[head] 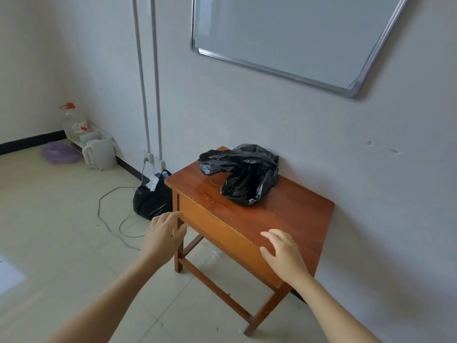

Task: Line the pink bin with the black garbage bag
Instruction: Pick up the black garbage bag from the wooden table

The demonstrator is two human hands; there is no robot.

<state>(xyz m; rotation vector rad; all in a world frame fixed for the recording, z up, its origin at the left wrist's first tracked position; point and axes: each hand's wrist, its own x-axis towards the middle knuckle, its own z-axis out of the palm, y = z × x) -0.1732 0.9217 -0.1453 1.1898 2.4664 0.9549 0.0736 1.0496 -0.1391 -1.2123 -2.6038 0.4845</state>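
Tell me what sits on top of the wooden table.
Only a crumpled black garbage bag lies on the wooden table, near the wall. Whatever is under or inside the bag is hidden.

Glossy crinkled plastic bag [243, 173] on polished, scratched wood table [284, 219]; metal-framed whiteboard [284, 35].

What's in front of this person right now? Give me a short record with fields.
Table: small wooden table against the wall
On it: crumpled black garbage bag, untouched
Left hand: open, empty, by the table's near corner
Right hand: open, empty, at the table's front edge
Floor: full black bag beside the table, white jug
Pink bin: not in view
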